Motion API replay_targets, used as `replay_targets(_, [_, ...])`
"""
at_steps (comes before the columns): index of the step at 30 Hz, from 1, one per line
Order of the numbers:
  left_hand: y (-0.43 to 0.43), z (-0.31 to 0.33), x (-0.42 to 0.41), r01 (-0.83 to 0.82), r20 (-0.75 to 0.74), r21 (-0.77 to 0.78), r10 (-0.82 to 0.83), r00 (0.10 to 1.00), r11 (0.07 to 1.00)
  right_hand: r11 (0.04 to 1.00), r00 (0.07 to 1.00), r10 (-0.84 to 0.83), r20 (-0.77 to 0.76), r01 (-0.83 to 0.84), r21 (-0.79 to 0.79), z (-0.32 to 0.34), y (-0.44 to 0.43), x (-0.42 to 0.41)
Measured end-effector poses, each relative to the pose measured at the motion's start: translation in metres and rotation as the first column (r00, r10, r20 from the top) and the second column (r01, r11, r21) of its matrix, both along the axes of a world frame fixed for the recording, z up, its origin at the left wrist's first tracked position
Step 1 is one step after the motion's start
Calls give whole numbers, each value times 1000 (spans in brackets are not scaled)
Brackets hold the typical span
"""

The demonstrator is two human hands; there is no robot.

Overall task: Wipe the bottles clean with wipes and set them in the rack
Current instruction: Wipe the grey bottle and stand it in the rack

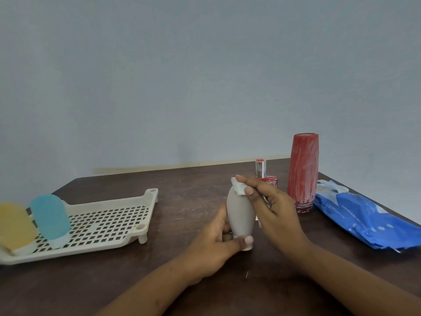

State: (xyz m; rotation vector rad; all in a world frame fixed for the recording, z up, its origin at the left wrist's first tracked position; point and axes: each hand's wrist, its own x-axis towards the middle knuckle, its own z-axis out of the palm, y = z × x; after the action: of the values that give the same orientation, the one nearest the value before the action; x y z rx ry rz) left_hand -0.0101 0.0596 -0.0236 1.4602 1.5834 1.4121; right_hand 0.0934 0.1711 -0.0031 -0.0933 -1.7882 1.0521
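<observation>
One bottle [240, 215] between hands [211, 247] [275, 210], wipe [238, 190] atop

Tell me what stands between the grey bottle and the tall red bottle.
Head view: the right hand, pressing a wipe to the grey bottle, with a small silver-capped red bottle behind it.

Grey bottle [240, 213] stands cap-down, white wipe [238, 189] atop.
</observation>
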Motion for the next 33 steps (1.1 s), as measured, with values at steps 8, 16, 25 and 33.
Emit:
replay_targets(8, [-2, 4, 2, -24, 84, 20, 22, 996, 1000, 999, 999, -48, 12, 48, 13, -6, 7, -1])
replay_targets(16, [-2, 9, -8, -124, 251, 135, 87, 964, 983, 959, 988, -127, 93, 98, 267, -9, 6, -1])
replay_targets(25, [-3, 10, -8, -144, 301, 162, 91, 949, 976, 916, 980, -126, 152, 57, 397, -9, 8, -2])
replay_targets(33, [-4, 7, 7, -11, 175, 34, 5, 985, 999, 869, 940, -342, 5, 314, 383, -2, 17, 4])
